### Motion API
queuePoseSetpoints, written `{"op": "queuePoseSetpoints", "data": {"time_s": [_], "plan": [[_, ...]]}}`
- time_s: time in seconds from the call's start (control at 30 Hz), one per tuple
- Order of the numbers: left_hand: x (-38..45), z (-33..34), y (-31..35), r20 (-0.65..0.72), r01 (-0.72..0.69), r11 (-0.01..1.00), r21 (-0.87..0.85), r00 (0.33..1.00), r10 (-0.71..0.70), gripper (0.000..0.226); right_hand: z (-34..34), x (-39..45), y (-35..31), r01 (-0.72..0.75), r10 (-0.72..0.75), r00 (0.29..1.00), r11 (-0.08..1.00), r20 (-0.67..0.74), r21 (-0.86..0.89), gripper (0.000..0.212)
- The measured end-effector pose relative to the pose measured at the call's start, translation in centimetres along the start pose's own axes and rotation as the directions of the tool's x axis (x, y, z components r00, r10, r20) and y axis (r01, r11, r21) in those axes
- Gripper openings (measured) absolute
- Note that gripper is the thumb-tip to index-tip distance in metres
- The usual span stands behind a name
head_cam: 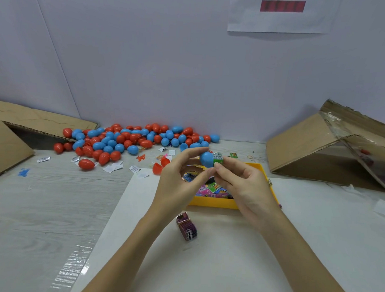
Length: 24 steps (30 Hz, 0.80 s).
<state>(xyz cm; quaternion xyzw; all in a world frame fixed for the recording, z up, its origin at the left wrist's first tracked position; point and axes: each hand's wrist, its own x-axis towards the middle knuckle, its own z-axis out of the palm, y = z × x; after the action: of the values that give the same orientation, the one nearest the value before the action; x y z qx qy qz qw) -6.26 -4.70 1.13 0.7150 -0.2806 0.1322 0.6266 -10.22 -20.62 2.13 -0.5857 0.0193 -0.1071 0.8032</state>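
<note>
My left hand [181, 178] holds a blue egg half [206, 159] between its thumb and fingertips, above the yellow tray [213, 202]. A small green printed packet [217, 158] sticks out of the half's open end, and my right hand [240, 180] pinches that packet from the right. The tray holds several bright printed packets [212, 188]. A small purple packet [187, 226] lies on the white sheet [227, 256] just below my hands.
A heap of red and blue plastic eggs [130, 139] lies against the back wall, with loose red halves [157, 168] and paper slips nearby. Tipped cardboard boxes stand at left [10, 144] and right [313, 145]. Clear tape [71, 270] glints at lower left.
</note>
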Motion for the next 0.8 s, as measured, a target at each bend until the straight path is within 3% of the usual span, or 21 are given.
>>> {"op": "queuePoseSetpoints", "data": {"time_s": [0.1,0.23,0.5,0.67,0.8], "plan": [[-0.1,0.14,-0.1,-0.025,-0.142,0.981,0.134,0.989,0.147,0.049,-0.01,-0.02,-0.35,-0.19,0.181,0.981,0.964,0.067,0.183,0.04],[0.12,-0.32,-0.37,0.008,-0.254,0.944,0.211,0.966,0.258,0.051,0.02,-0.11,-0.79,-0.364,0.319,0.928,0.884,0.191,0.293,0.04],[0.28,-0.48,-0.49,0.031,-0.372,0.853,0.366,0.921,0.389,0.057,0.66,-0.34,-0.6,-0.461,0.422,0.887,0.813,0.186,0.355,0.041],[0.14,-0.63,-0.24,-0.021,-0.356,0.886,0.298,0.925,0.379,0.041,0.88,-0.52,-0.85,-0.486,0.439,0.874,0.798,0.209,0.356,0.027],[0.23,-0.8,-0.32,-0.007,-0.342,0.906,0.251,0.935,0.355,0.04,0.93,-0.56,-0.8,-0.508,0.46,0.862,0.772,0.215,0.383,0.036]]}}
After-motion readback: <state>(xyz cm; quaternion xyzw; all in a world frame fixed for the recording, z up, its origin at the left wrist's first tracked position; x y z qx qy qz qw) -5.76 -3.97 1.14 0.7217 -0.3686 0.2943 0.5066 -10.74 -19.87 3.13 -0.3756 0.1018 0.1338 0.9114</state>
